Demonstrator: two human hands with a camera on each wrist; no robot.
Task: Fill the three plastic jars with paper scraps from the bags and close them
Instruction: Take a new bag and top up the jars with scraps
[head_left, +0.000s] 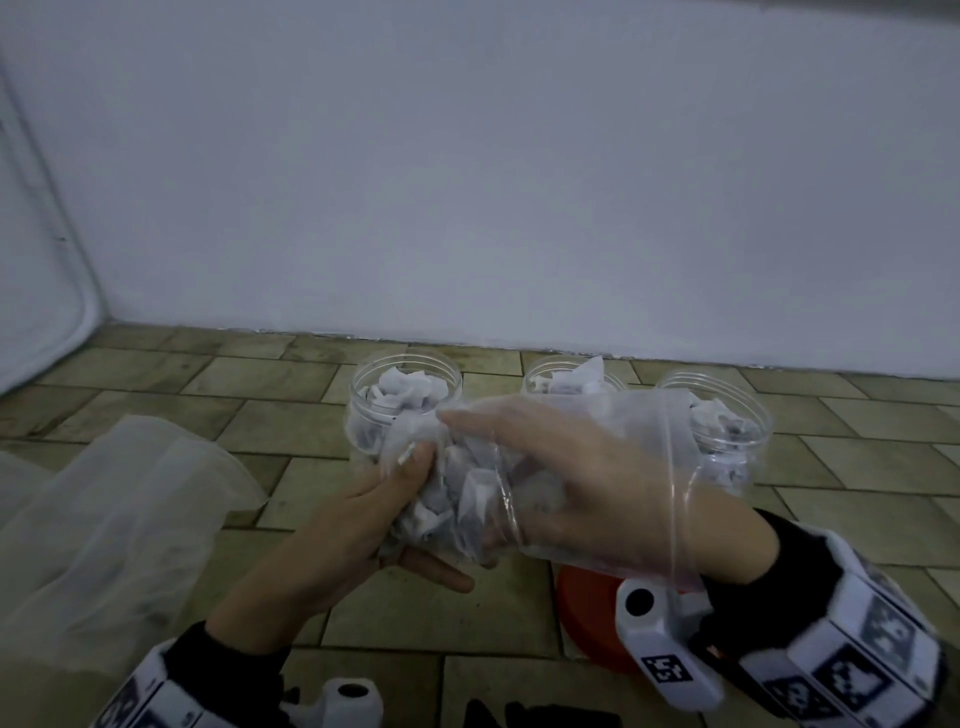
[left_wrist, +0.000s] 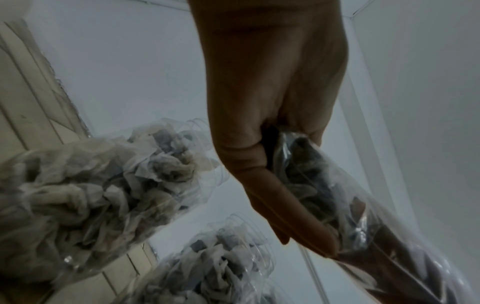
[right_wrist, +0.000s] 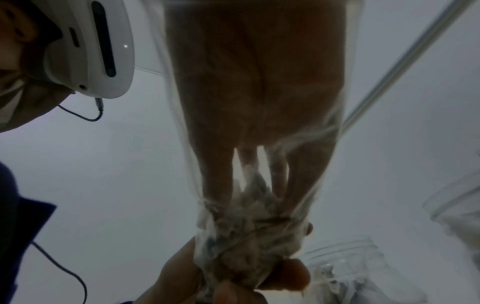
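Right hand is pushed wrist-deep inside the clear bag, fingers reaching toward 9 o'clock into the paper scraps bunched at the closed end; whether they have pinched any yet cannot be told. Left hand cups and squeezes that same end from outside, thumb on top, so the bag's long axis lies 3 to 9. Beyond, at 12 o'clock, three open jars stand in a row, already well stuffed; left jar is nearest the scraps, likely a short lift away.
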